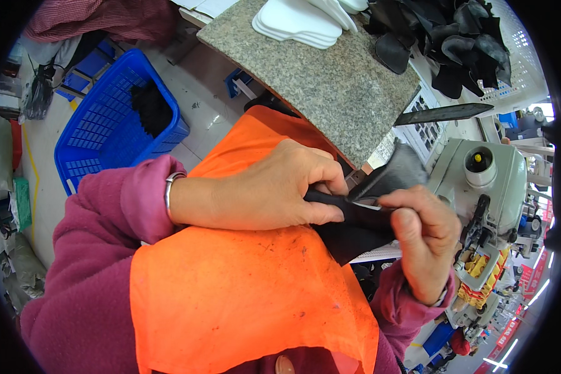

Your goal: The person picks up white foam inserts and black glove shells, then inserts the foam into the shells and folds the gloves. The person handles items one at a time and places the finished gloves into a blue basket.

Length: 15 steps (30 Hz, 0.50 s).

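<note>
My left hand (274, 187) grips a black and grey fabric piece (389, 177) over my lap, fingers curled around its dark edge. My right hand (424, 240) pinches the same piece from the other side, thumb on top. A small metal blade or snips (364, 202) shows between the two hands; which hand holds it is unclear. An orange apron (230, 293) covers my lap beneath them. A metal bracelet (170, 187) sits on my left wrist.
A granite-topped table (318, 81) carries white moulded pieces (302, 22) and a heap of black parts (455, 37). A pale green sewing machine (486, 187) stands at right. A blue plastic basket (112, 118) with black material stands on the floor at left.
</note>
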### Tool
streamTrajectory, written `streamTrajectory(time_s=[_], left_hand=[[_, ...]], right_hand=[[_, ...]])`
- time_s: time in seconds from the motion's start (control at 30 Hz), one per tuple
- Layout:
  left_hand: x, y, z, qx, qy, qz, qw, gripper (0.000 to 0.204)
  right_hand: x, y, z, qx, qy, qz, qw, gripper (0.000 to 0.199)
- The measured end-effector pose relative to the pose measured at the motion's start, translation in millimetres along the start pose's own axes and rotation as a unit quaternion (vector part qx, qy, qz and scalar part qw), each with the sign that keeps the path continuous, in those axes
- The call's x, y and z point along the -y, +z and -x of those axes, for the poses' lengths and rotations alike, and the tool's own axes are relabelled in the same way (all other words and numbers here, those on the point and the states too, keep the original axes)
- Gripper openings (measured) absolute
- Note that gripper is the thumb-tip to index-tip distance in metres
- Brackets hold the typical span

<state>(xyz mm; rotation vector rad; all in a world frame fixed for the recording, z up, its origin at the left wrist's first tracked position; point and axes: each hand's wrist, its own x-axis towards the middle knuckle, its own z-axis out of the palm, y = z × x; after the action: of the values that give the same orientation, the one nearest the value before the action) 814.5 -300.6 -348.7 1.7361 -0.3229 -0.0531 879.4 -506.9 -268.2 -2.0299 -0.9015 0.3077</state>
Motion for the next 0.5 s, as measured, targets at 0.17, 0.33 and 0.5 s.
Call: streamTrajectory(time_s=[0.17,0.33,0.5], left_hand=[[-5,-2,-1,-0.021,0.113,-0.057,0.992,0.027],[-7,-6,-1,-0.039,0.116,-0.076,0.989,0.029],[-7,-9,-1,-0.038,0.156,-0.106,0.981,0.031]], right_hand=[[13,-8,2,-0.058,0.059,-0.007,0.997,0.012],[27,-17,2,0.033,0.130,-0.085,0.987,0.007],[25,-7,2,-0.018,-0.143,0.283,0.948,0.028]])
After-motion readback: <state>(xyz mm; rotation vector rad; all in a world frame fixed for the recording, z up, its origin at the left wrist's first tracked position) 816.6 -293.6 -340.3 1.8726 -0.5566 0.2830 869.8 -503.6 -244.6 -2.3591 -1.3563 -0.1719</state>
